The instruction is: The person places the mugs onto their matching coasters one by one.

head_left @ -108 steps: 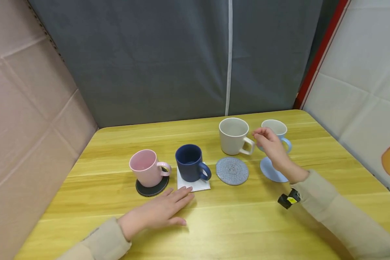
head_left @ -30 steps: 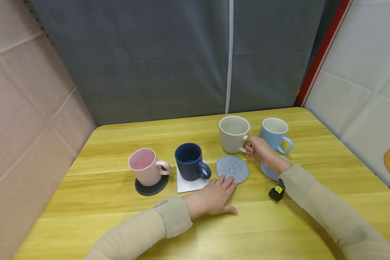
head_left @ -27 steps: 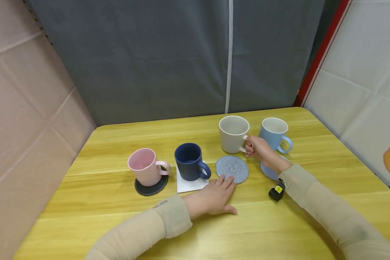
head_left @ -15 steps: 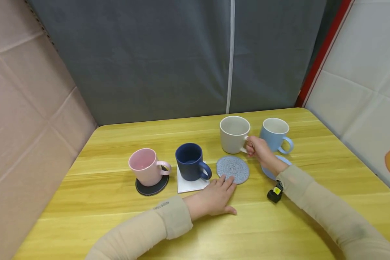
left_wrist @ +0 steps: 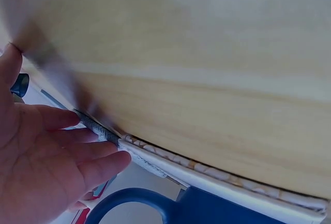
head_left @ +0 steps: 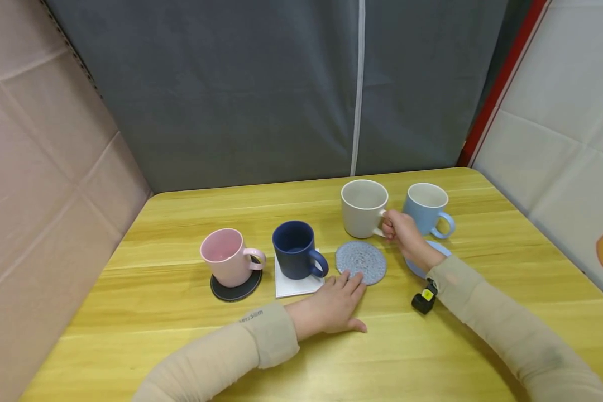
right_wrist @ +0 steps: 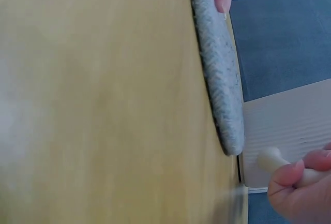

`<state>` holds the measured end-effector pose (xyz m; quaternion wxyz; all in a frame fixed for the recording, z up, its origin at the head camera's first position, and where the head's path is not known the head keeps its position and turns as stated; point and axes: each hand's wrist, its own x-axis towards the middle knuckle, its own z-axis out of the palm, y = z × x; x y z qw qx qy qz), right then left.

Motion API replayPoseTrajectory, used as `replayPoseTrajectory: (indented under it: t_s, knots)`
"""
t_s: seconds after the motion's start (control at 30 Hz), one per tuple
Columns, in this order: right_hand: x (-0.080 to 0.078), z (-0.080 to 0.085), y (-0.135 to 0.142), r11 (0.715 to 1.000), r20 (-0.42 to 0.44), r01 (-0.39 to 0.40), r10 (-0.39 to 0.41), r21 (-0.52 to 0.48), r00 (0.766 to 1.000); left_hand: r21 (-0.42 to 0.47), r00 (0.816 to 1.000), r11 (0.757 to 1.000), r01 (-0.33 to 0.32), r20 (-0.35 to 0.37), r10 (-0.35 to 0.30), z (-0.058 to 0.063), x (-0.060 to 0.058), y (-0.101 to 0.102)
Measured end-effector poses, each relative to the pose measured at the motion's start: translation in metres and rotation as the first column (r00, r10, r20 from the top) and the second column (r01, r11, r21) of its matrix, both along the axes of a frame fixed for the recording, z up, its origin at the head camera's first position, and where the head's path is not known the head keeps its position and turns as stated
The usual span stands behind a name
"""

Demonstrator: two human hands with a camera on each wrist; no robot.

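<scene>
A cream mug (head_left: 359, 215) stands upright on the table behind a round grey woven coaster (head_left: 360, 259). My right hand (head_left: 404, 231) grips the mug's handle; the right wrist view shows the thumb and fingers (right_wrist: 289, 175) pinched round it. My left hand (head_left: 331, 306) lies flat with fingers spread, its fingertips touching the near edge of the grey coaster. In the left wrist view the left hand (left_wrist: 46, 157) has its palm facing the camera, and the coaster is largely hidden behind its fingers.
A navy mug (head_left: 292, 257) sits on a square white coaster (head_left: 298, 287), and a pink mug (head_left: 226, 262) on a round black one (head_left: 241, 291). A light blue mug (head_left: 422, 212) stands behind a pale blue coaster (head_left: 439, 248), partly hidden by the right arm.
Since the oldest frame, my left hand has moved right from the white coaster to the grey one. My right hand has come down and taken the cream mug's handle. Both have stayed nearly still since.
</scene>
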<state>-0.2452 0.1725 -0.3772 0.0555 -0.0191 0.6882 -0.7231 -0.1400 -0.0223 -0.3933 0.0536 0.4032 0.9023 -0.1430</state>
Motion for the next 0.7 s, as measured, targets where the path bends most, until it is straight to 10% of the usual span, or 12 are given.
replayPoseTrajectory:
  t_s: [0.7]
  knots:
    - [0.0081, 0.0058, 0.003, 0.998, -0.028, 0.026, -0.028, -0.056, 0.999, 0.005, 1.0, 1.0, -0.013, 0.02, 0.013, 0.0031, 0.0015, 0.0001]
